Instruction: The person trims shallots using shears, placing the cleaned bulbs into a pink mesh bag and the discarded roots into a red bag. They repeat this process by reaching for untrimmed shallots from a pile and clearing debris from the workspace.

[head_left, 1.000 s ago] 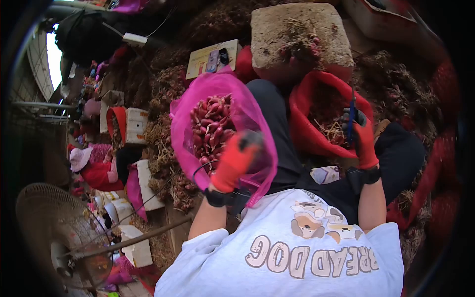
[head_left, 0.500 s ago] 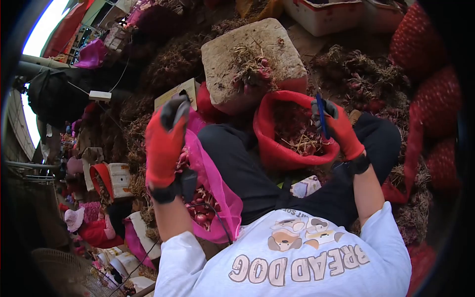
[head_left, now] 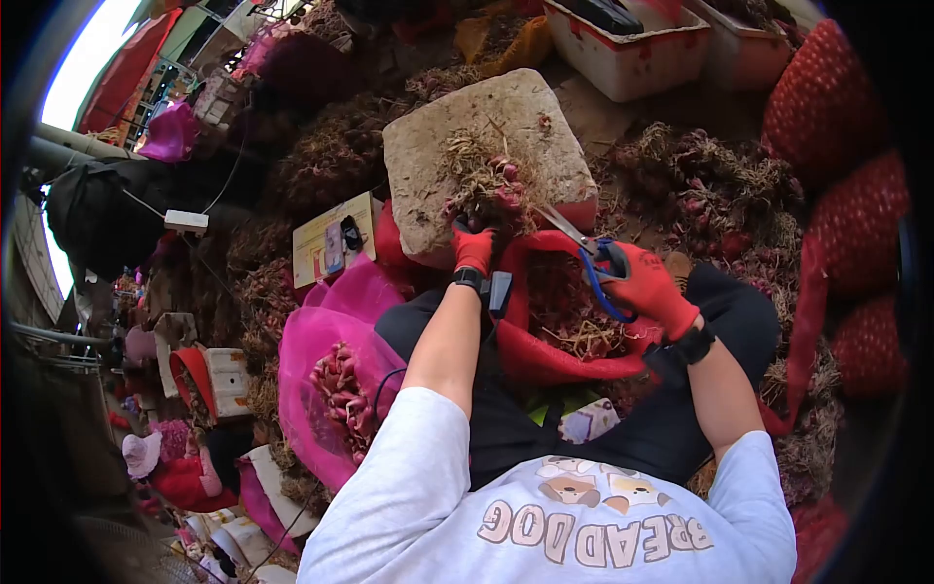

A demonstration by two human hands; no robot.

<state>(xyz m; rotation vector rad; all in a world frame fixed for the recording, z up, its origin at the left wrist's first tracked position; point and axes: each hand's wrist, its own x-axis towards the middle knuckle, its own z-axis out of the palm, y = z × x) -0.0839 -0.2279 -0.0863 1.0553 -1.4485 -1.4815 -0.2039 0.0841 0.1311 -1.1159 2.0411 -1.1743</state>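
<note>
My left hand [head_left: 474, 247], in a red glove with dark fingertips, reaches to the near edge of a pale block [head_left: 413, 146]. Its fingers close on a bunch of shallots [head_left: 496, 185] with dry roots and stalks, which partly hides them. My right hand [head_left: 642, 282], gloved the same way, grips blue-handled scissors [head_left: 567, 228], blades pointing toward the bunch. Below the scissors, a red bag [head_left: 525, 346] stands open between my legs, holding dry trimmings and reddish skins. A pink mesh bag [head_left: 302, 389] with loose shallots [head_left: 342, 394] lies beside my left arm.
Two phones [head_left: 335, 247] lie on a carton [head_left: 306, 255] left of the block. Heaps of dried shallots [head_left: 700, 175] cover the ground at right, beside full red mesh sacks [head_left: 827, 88]. White foam boxes [head_left: 628, 68] stand behind. A person in a hat [head_left: 143, 454] sits far left.
My left hand has moved from above the pink bag to the shallots on the block. My right hand has lowered slightly and turned the scissors toward the block. The view has shifted a little.
</note>
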